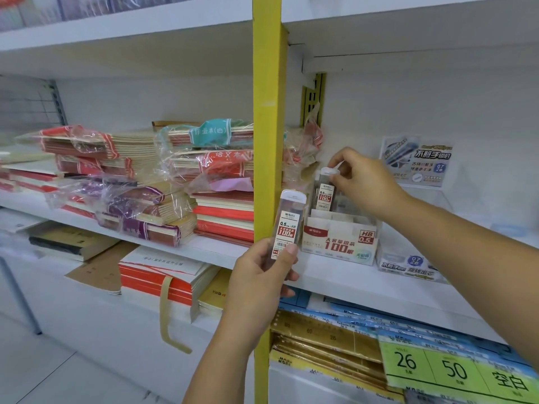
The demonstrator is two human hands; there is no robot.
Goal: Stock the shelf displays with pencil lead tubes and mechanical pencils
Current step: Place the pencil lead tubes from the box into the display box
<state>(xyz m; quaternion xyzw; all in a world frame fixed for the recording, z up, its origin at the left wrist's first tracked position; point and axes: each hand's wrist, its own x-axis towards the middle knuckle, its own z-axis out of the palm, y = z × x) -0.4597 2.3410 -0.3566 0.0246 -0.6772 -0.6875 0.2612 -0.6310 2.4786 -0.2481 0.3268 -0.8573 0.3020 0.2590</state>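
My left hand (262,275) grips a clear pencil lead tube (288,223) with a white cap and a red "100" label, upright in front of the yellow post. My right hand (358,176) pinches the white cap of a second lead tube (325,193) and holds it upright just above the back of the white and red cardboard display box (338,240) marked HB 0.5. The box stands on the white shelf (335,275), and its slots look mostly bare.
A yellow upright post (267,141) divides the shelving. Left of it lie stacks of wrapped notebooks (175,182). Right of the box stands a clear acrylic pencil display (417,199) with a blue card. Below are blue and gold paper packs (326,339) and a green price label (455,368).
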